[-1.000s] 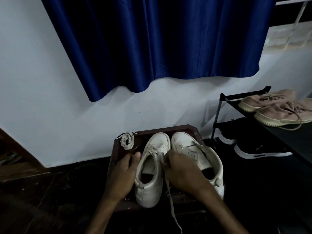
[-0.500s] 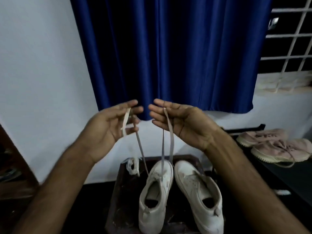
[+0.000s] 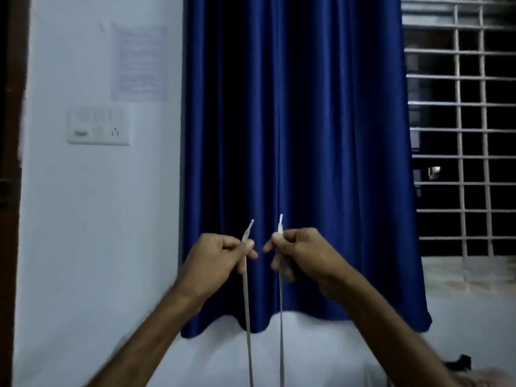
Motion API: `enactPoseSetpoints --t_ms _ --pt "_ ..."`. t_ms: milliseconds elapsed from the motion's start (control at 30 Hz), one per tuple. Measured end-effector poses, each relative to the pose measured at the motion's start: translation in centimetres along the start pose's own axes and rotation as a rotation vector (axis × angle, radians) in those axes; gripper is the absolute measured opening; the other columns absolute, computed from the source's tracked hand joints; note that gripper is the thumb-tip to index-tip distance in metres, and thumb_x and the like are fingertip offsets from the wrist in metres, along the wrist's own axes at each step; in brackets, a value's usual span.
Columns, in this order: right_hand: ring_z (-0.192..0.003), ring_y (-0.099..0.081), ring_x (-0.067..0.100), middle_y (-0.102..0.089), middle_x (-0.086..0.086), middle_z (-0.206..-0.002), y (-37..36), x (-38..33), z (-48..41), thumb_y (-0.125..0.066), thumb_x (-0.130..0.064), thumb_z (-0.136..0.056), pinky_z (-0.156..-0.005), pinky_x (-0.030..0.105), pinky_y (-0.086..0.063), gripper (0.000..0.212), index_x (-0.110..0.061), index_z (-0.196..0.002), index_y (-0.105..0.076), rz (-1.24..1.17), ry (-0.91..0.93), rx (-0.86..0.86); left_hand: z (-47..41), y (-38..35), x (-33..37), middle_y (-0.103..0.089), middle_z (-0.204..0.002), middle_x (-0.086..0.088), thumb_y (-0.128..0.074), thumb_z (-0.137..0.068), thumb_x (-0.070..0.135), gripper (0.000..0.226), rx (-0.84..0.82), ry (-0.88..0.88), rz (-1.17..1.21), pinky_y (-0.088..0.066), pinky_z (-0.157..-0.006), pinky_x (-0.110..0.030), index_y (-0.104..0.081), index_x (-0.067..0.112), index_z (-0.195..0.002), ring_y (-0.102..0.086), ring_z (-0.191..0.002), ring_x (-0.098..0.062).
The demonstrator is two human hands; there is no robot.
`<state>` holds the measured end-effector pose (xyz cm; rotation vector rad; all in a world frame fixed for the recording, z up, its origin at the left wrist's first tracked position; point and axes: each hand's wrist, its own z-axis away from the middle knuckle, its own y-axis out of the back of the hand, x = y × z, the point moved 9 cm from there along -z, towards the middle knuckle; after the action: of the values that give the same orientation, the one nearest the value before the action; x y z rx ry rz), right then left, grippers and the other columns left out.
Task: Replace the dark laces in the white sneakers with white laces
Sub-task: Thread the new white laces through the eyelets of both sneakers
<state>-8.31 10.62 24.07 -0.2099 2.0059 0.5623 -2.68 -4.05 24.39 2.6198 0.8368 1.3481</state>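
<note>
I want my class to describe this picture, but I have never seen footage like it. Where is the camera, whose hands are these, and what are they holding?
There is no machine here: a person wears a wide-angle camera on the head, so you see their own arms reaching forward. The left hand and the right hand each pinch one end of a white lace, tips pointing up; both strands hang down out of view. Behind are a blue curtain, a window grille and a wall switchboard. No table or white sneakers show here.
</note>
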Motion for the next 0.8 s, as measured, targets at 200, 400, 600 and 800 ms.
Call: enactPoseSetpoints --t_ms 200,400,600,800 --pt "-0.051 -0.045 0.010 -0.056 0.006 -0.066 1.1 -2.6 -0.7 -0.047 -0.038 -0.099 -0.049 0.023 -0.041 0.030 -0.028 -0.085 -0.072 0.325 0.247 0.183 -2.0 0.1 1.9 -0.074 -0.087 0.015 -0.063 -0.093 0.029 0.017 0.058 -0.079 -0.019 -0.045 -0.073 -0.011 -0.078 0.027 -0.085 -0.063 -0.082 0.011" --pt "-0.082 -0.069 0.022 -0.072 0.010 -0.084 1.9 -3.8 -0.9 -0.064 -0.029 -0.091 -0.074 0.037 -0.058 0.014 -0.019 -0.087 -0.074 0.323 0.336 0.238 -2.7 0.4 2.1 -0.076 -0.077 0.002 -0.080 -0.077 0.019 0.010 0.187 -0.058 0.155 -0.042 -0.052 -0.007 -0.077 0.013 -0.084 -0.068 -0.069 0.000" --pt "-0.075 -0.069 0.008 -0.073 0.001 -0.077 3.2 -2.6 -2.1 -0.076 -0.022 -0.080 -0.071 0.019 -0.054 0.011 -0.012 -0.082 -0.073 0.075 0.274 0.276 -3.5 -0.2 1.2 -0.075 -0.077 0.000 -0.078 -0.080 0.020 0.011 0.197 0.017 0.231 -0.039 -0.047 -0.008 -0.076 0.011 -0.086 -0.056 -0.052 0.008" --pt "-0.066 -0.064 0.000 -0.073 0.004 -0.081 3.4 -2.8 -2.6 -0.074 -0.018 -0.082 -0.059 0.011 -0.046 0.013 -0.006 -0.087 -0.073 -0.057 0.294 0.253 -3.5 -0.9 2.4 -0.072 -0.078 0.008 -0.077 -0.081 0.017 0.010 0.173 -0.024 0.236 -0.041 -0.048 -0.006 -0.076 0.010 -0.089 -0.060 -0.058 0.011"
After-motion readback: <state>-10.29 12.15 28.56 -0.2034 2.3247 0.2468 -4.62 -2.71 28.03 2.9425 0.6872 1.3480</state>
